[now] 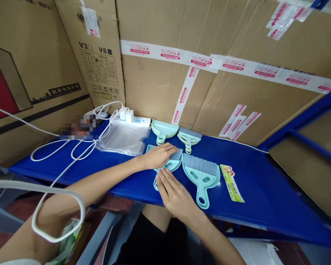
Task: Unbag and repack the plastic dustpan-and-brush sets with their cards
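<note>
On the blue shelf (253, 184) lie small mint-green dustpan and brush sets. My left hand (157, 155) rests flat on top of one set (174, 162), its fingers over the grey bristles. Just below it, my right hand (173, 191) lies flat with its fingertips touching that set's handle. To the right sits another brush nested in a dustpan (202, 176), handle pointing toward me. Farther back are a stack of dustpans (163, 129) and a separate brush (189, 137). A yellow-green label card (231, 182) lies to the right.
Clear plastic bags (123, 139) lie at the left, beside a white power strip with chargers (132, 118) and looping white cables (63, 151). Taped cardboard boxes (209, 62) wall in the back. A blue rack frame (309, 129) runs along the right.
</note>
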Demonstrator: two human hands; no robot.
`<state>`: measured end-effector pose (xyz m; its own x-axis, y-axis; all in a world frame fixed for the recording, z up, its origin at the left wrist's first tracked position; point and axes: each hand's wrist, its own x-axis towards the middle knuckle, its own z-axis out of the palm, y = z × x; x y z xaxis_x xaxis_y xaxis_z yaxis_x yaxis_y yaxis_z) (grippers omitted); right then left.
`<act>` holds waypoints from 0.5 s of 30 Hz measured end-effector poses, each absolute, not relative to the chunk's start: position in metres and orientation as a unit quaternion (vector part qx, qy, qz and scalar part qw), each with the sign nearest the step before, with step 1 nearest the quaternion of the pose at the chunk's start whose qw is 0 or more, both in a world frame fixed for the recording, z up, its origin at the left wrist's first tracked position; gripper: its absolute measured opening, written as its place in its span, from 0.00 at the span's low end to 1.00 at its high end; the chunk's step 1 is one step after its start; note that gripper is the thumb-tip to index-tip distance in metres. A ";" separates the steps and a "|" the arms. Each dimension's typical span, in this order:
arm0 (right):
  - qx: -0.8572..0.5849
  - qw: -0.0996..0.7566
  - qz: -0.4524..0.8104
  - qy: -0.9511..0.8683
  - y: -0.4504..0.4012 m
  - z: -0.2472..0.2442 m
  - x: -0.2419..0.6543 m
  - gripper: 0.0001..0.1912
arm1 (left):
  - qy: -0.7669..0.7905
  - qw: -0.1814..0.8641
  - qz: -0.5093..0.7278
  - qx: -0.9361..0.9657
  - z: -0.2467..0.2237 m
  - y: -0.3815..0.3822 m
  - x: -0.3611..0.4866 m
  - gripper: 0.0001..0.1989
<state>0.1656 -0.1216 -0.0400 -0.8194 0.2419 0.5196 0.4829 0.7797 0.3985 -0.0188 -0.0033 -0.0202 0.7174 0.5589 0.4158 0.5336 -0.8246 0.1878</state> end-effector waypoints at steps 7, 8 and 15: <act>-0.215 0.257 -0.272 -0.902 -0.121 -0.048 0.164 0.17 | 0.238 0.080 0.181 0.951 -0.029 0.008 -0.018 0.28; -0.216 0.258 -0.270 -0.902 -0.120 -0.048 0.164 0.17 | 0.241 0.085 0.176 0.951 -0.030 0.009 -0.017 0.27; -0.196 0.269 -0.263 -0.906 -0.118 -0.050 0.164 0.17 | 0.257 0.053 0.169 0.950 -0.030 0.007 -0.014 0.25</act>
<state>0.1640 -0.1176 -0.0502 -0.7785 0.2129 0.5904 0.4960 0.7852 0.3708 -0.0144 0.0073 -0.0297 0.8108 0.5066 0.2933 0.4711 -0.8621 0.1867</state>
